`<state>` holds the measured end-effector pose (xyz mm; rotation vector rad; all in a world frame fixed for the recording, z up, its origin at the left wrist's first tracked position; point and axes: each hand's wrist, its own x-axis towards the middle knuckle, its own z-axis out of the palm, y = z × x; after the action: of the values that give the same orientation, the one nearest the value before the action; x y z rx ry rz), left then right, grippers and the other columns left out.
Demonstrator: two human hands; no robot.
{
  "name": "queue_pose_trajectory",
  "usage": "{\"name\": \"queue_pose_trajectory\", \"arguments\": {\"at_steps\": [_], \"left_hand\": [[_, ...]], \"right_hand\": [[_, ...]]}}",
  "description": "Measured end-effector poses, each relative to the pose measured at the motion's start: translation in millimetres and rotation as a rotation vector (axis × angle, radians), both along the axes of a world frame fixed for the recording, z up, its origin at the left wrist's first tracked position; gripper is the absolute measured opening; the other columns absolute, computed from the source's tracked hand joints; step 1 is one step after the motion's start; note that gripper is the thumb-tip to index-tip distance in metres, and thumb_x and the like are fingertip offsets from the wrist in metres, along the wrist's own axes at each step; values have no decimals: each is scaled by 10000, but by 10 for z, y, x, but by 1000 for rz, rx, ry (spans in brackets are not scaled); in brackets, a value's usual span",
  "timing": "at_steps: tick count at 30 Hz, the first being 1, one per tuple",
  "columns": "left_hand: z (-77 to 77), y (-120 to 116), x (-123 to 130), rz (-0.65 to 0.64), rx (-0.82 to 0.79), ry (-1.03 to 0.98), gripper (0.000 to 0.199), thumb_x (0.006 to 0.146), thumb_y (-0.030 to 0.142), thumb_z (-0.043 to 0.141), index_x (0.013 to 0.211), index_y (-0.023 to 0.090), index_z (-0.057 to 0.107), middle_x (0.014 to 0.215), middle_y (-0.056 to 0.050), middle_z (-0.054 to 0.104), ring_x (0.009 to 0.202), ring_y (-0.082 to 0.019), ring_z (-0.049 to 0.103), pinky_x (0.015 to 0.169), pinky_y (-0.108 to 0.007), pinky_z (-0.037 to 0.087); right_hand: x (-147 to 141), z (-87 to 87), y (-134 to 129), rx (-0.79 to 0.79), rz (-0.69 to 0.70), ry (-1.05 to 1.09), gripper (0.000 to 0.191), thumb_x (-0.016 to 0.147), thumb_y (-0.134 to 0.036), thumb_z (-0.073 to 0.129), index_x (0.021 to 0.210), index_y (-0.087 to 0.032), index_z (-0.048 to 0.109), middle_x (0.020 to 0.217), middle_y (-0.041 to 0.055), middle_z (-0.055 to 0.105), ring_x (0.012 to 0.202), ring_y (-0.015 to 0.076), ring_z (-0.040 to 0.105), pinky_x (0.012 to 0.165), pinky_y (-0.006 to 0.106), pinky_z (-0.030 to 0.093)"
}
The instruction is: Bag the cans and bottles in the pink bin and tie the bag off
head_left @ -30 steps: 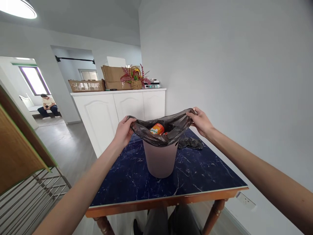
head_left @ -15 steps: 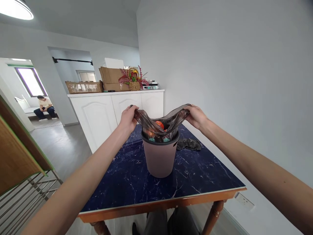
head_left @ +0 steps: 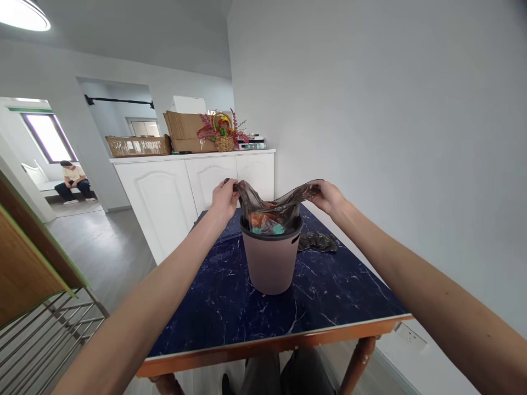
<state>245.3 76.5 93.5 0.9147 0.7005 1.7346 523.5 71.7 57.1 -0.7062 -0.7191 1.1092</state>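
A pinkish-grey bin (head_left: 270, 266) with a dark rim stands upright on the blue marbled table (head_left: 230, 315). Inside it sits a translucent black bag (head_left: 267, 211), with orange and teal items showing through the plastic. My left hand (head_left: 224, 198) pinches the bag's left edge above the rim. On the other side, my right hand (head_left: 328, 196) grips the right edge, so the top is stretched between both hands. A crumpled black bag (head_left: 319, 242) lies on the table behind the bin, to its right.
Behind the table, a white cabinet (head_left: 162, 186) holds cardboard boxes (head_left: 187, 131) and a flower basket (head_left: 224, 144). A metal rack (head_left: 69, 318) is at the left. A person (head_left: 74, 178) sits in a far room. A wall borders the table's right side.
The bag's upper edges have drawn closer together, covering the orange item that showed in the opening. My left hand has moved slightly right; the view has shifted a little.
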Motion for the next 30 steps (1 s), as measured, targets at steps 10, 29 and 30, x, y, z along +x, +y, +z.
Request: {"name": "queue_pose_trajectory", "arguments": {"at_steps": [10,29,30], "left_hand": [[490,-12,213,-63,213,-40,283,770,19,781,745,198,564,641,45,590,584,-99,590,618,-213,495],[1187,-259,-219,57,463,-26,361,803,3,739,699,252,500,615,42,545,622,-137,580,596,-243,499],[1264,-324,-234,71,474,-24,375,822,3,735,708,259,485,618,46,533,641,-143,579,621,-251,505]], "right_hand": [[-12,337,20,111,22,51,277,793,32,577,737,-228,502,579,-23,582,568,141,589,568,255,569],[-39,1188,-54,370,-78,37,347,840,26,551,635,-237,458,581,-48,514,562,114,539,575,230,539],[-35,1254,-70,401,-86,34,357,855,24,552,633,-240,459,590,-46,517,572,116,538,585,234,544]]}}
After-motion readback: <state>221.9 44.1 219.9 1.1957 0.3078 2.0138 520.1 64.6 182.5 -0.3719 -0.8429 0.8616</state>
